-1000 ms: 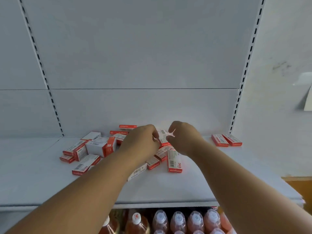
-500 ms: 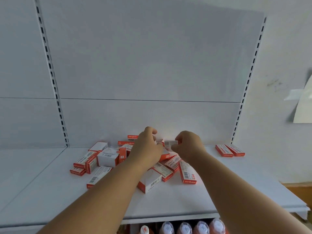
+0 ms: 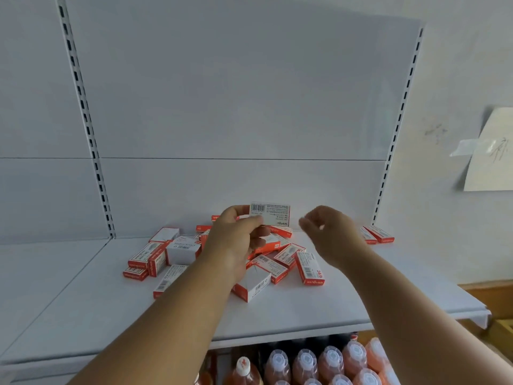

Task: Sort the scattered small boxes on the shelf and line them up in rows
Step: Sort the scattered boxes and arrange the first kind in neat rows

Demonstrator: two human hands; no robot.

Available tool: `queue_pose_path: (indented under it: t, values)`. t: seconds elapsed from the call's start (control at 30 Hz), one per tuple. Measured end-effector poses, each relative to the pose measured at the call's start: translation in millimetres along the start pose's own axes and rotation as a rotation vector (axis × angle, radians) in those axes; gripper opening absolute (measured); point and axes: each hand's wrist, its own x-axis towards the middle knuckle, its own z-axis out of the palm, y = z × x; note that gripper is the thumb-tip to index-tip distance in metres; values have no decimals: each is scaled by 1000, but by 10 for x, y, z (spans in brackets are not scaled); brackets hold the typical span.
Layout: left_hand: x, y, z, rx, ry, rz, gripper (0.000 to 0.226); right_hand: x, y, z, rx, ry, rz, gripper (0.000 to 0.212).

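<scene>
- Grip: the left hand (image 3: 238, 240) pinches one small box (image 3: 269, 214) by its left end, thumb in front and fingers behind, and holds it above the pile with its barcode face toward the camera.
- The right hand (image 3: 330, 234) holds nothing; its fingers are loosely curled, just right of the lifted box and not touching it.
- Both forearms reach in from the near edge, wrists raised above the shelf (image 3: 333, 309).
- The scattered boxes (image 3: 280, 259) lie jumbled mid-shelf under the hands, some overlapping, with a smaller cluster (image 3: 155, 257) to the left.
- Two boxes (image 3: 377, 234) lie side by side at the far right by the upright, probably the start of a row.
- To do this step well, I would set the held box flat beside that pair, edges flush and facing the same way, before reaching for another.
</scene>
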Motion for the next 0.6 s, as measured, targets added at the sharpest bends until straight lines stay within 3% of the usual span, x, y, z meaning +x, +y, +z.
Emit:
queue_pose_path:
  t: [0.07, 0.17, 0.37, 0.43, 0.47, 0.53, 0.6]
  values:
    - [-43, -15, -28, -83, 0, -25, 18, -86, 68, 46, -330, -157, 21, 42]
    - [-102, -13, -61, -197, -3, -81, 14, -172, 94, 173, -479, -285, 91, 51]
    - [-232, 20, -145, -531, -88, -257, 26, -166, 81, 195, -332, -95, 151, 23]
    - [-263, 56, -156, -647, -98, -307, 29, -197, 7, 163, -30, 20, 185, 16]
    - [-268, 76, -159, -688, -100, -319, 34, -228, -67, 148, 244, 36, 230, 18]
    - [-270, 114, -178, -730, -96, -323, 40, -305, -227, 114, 900, -30, 310, 20]
    - [-287, 146, -213, -741, -92, -311, 36, -359, -341, 79, 1265, -101, 308, 20]
